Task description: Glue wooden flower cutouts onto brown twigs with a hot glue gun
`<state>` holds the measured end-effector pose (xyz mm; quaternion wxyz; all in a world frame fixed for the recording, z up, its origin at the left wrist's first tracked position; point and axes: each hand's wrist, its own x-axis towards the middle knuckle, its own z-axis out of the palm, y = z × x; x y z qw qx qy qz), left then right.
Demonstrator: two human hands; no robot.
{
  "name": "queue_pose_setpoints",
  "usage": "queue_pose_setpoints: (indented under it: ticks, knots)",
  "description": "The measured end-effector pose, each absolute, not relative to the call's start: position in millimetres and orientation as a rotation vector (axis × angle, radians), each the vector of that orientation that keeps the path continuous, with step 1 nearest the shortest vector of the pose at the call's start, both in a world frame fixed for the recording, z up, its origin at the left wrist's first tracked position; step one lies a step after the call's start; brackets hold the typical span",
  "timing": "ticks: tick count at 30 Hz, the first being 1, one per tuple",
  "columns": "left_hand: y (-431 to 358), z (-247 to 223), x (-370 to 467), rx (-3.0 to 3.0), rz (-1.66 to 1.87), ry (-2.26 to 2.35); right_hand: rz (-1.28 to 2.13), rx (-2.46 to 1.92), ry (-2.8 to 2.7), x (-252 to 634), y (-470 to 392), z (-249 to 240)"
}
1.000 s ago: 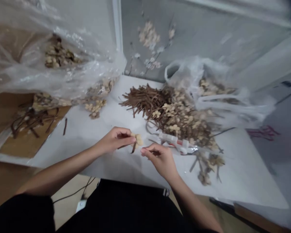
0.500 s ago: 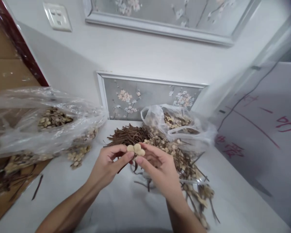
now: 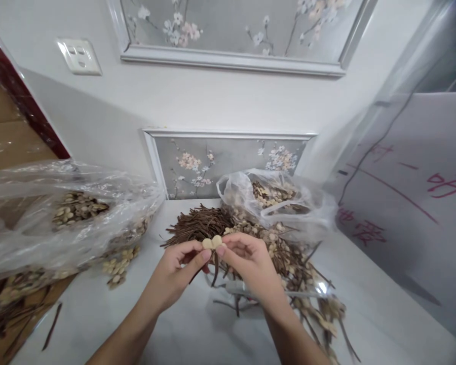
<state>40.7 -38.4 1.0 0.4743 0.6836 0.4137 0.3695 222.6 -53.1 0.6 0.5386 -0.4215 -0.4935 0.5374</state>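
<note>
Two hands at work, folks, and we're right on top of them in the lower middle of the frame! Our left hand (image 3: 177, 268) has thumb and fingers narrowed on a pale flower piece (image 3: 213, 242), and our right hand (image 3: 253, 266) pinches its other edge, dead centre, just below mid-frame. We see a dark strip (image 3: 215, 271) hanging beneath it. Under all this runs our white desk (image 3: 175, 329), with a loose brown strip (image 3: 52, 327) at lower left and tangled flower stems (image 3: 329, 319) at lower right. Beyond our hands, a heap of brown strips (image 3: 197, 225) sits beside a white plastic bag (image 3: 315, 213) right of centre. Farthest off, we spot a flowered panel (image 3: 231, 152) and, upper left, a switch plate (image 3: 79, 57).
</note>
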Motion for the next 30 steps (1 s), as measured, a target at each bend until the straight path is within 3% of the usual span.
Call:
queue_pose_setpoints:
  ticks: [7, 15, 30]
  knots:
    - [-37, 0, 39, 1.787, 0.951, 1.127, 1.285, -0.987, -1.170, 213, -47, -12]
    - [-21, -7, 34, 1.652, 0.636, 0.902, 1.239, -0.978, -1.125, 219, -42, -15]
    - [-8, -17, 37, 1.662, 0.451, 0.843, 1.110, -1.042, -1.014, 248, -41, -4]
